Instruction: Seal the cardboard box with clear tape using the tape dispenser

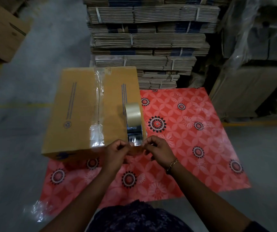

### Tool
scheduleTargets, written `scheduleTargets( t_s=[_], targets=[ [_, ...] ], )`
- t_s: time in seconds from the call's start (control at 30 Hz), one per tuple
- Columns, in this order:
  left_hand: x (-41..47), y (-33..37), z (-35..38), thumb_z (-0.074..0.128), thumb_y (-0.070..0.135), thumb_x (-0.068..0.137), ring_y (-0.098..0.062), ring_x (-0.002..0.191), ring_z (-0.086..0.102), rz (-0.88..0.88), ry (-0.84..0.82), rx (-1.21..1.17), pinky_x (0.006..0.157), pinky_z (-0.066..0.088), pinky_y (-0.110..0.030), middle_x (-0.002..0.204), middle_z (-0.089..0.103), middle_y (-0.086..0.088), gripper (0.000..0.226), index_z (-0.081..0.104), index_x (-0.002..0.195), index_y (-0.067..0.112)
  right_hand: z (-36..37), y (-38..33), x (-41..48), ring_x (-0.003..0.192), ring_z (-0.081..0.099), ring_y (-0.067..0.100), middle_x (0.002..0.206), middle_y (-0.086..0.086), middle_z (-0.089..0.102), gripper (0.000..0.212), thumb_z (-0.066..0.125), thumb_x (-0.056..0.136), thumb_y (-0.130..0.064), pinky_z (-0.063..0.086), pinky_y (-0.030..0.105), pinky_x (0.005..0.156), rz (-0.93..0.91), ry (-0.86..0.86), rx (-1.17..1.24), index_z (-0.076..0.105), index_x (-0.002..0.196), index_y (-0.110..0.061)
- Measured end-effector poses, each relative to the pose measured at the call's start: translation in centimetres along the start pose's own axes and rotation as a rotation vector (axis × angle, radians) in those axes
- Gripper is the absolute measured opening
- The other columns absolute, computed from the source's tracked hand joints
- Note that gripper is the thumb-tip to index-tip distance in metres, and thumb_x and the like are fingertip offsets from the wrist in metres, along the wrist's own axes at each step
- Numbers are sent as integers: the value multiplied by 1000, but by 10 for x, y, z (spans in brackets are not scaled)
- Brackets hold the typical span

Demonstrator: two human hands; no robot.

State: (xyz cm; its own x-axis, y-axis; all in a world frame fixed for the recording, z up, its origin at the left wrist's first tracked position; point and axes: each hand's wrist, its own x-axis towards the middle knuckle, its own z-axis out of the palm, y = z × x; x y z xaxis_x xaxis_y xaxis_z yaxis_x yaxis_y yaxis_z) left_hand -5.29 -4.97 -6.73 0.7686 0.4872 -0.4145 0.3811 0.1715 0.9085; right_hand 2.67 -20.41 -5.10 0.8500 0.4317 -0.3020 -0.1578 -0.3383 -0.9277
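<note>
A closed brown cardboard box (77, 113) lies on a red flowered mat (184, 139). A strip of clear tape (98, 104) runs along its centre seam and over the near edge. A roll of clear tape (133, 114) stands on edge on the box's right side, with a loose length of tape pulled off toward me. My left hand (116, 152) and my right hand (157, 148) pinch the free end of that tape at the box's near right corner, one on each side. No dispenser body is visible.
Tall stacks of strapped flat cardboard (147, 39) stand right behind the box. Wrapped cartons (254, 56) fill the right side. Another brown box (2, 34) sits at the far left on the grey concrete floor (17, 148). Crumpled clear film (37, 210) lies by the mat's near left corner.
</note>
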Motion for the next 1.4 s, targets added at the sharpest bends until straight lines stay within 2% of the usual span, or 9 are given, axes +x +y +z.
scheduleTargets(
  t_s=[0.1,0.33,0.47,0.57,0.73,0.9,1.13,1.3,1.4],
  targets=[
    [-2,4,6,69,6,92,-11,53,65,-46,20,-46,43,50,-22,72,68,-9,11,65,82,6,3,-3,1,63,62,18,68,4,64,19,62,88,-2,45,15,47,16,11,-6,65,75,-14],
    [-2,7,14,74,7,88,-14,58,67,-74,80,-111,49,52,-25,76,68,-14,12,63,87,2,8,-2,-4,60,61,20,79,12,67,2,60,90,-10,42,21,42,157,50,129,62,90,-10],
    [1,4,15,75,8,87,-32,76,70,-110,87,-162,58,53,-32,83,70,-25,16,61,80,11,13,-2,-10,56,60,15,78,1,70,34,58,95,-39,42,24,49,310,-31,191,64,101,-6],
    [0,4,16,74,9,87,-34,80,71,-133,83,-206,62,54,-33,87,73,-27,16,61,79,12,21,-7,-9,51,60,13,66,-4,67,46,55,93,-54,40,19,45,290,-39,122,68,87,-11],
    [-3,4,17,78,16,88,-23,67,72,-145,60,-236,54,54,-26,71,75,-9,19,60,80,14,27,-10,-3,40,52,9,48,-8,61,33,55,99,-32,33,15,35,192,-6,99,61,73,-13],
    [-9,3,24,77,17,88,-14,59,71,-186,113,-290,47,51,-22,78,74,-13,18,63,93,7,27,-11,-2,35,48,3,45,-6,57,30,56,100,-22,36,15,35,134,-20,110,60,76,-4],
    [-13,3,29,78,29,87,-32,74,76,-234,135,-346,48,53,-26,90,79,-20,52,60,119,-8,26,-9,-1,38,50,6,54,3,57,28,53,101,-18,36,15,36,140,-30,133,59,76,-6],
    [-15,9,17,58,50,97,-16,52,65,-264,26,-168,54,43,-24,76,78,-9,43,78,84,14,24,-12,4,42,51,12,57,1,58,32,55,99,-25,33,16,36,176,-71,125,57,70,-14],
    [-13,13,18,59,50,97,-14,53,63,-267,-25,-130,55,41,-24,73,76,-4,40,77,83,18,23,-16,5,45,51,15,58,4,56,28,54,99,-20,33,16,36,191,-75,116,59,72,-11]
  ],
)
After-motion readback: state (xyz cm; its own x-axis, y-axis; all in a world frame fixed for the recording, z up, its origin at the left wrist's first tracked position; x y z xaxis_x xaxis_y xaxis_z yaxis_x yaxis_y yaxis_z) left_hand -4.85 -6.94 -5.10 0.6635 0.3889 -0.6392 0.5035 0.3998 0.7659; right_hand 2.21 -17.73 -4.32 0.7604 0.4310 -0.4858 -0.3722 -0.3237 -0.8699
